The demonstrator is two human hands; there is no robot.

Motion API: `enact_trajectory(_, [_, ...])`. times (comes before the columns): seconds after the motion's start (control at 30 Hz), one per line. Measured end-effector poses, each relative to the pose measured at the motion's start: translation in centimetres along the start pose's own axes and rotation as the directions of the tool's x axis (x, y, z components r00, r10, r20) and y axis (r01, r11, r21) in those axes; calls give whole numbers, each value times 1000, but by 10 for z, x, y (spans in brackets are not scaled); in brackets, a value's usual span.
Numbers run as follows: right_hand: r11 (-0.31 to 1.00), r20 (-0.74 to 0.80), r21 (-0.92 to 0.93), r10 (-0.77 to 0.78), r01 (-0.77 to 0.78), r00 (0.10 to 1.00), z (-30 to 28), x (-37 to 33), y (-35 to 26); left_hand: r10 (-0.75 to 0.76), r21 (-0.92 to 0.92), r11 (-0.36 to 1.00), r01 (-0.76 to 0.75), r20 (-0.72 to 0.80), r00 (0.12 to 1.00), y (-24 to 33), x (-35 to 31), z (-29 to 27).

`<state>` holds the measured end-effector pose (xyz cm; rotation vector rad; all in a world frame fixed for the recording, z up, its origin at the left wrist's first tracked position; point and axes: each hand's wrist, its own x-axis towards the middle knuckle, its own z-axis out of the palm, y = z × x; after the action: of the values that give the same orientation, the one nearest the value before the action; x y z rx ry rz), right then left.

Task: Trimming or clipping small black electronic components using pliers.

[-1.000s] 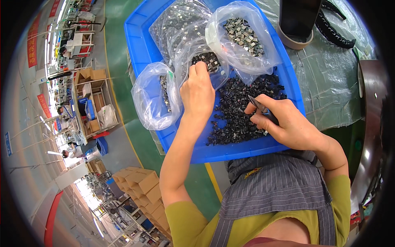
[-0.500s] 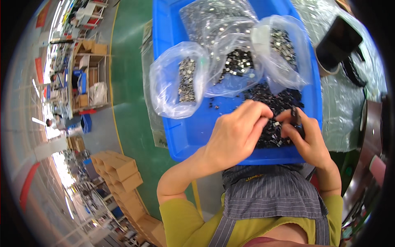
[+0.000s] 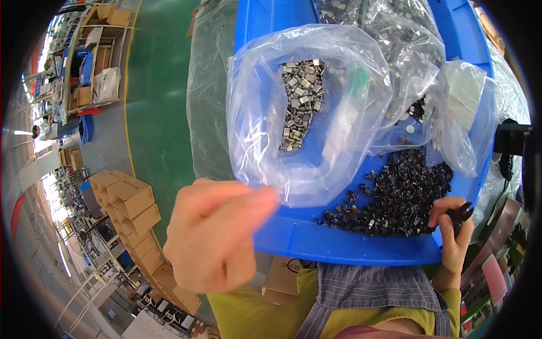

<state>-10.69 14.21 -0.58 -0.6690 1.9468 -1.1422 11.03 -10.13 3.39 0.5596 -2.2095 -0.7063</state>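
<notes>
My left hand is raised in front of the blue bin, blurred, its fingers curled in a pinch. Whatever may be in the fingertips is too small or smeared to make out. Close by gapes a clear plastic bag with small silvery metal parts inside. My right hand rests at the bin's near right corner, fingers wrapped round a small black hand tool whose kind I cannot tell. Its fingertips touch the edge of a heap of small black parts.
More clear bags of small parts fill the far side of the bin, and another open bag lies at its right. Clear plastic sheeting borders the bin's left. Cardboard boxes stand on the floor at left, before shelves.
My left hand has left the black heap, moving left and up to beside the silvery parts' bag. My right hand has shifted to the heap's right edge, tool still held. The view has shifted left.
</notes>
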Motion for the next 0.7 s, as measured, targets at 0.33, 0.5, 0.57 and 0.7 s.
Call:
enact_trajectory(0.33, [997,10,37,65,-65,998,-3,1,7,-121,473,878,-80,379,918,-10,27,23])
enact_trajectory(0.5, [996,29,25,82,-82,996,-2,3,6,-196,541,839,-60,402,895,-6,10,15])
enact_trajectory(0.57, [997,48,9,78,-78,996,-2,3,6,-179,553,829,-79,398,900,-5,12,13])
enact_trajectory(0.7, [997,62,26,74,-75,995,-1,5,4,-153,626,772,-105,344,926,-1,19,11])
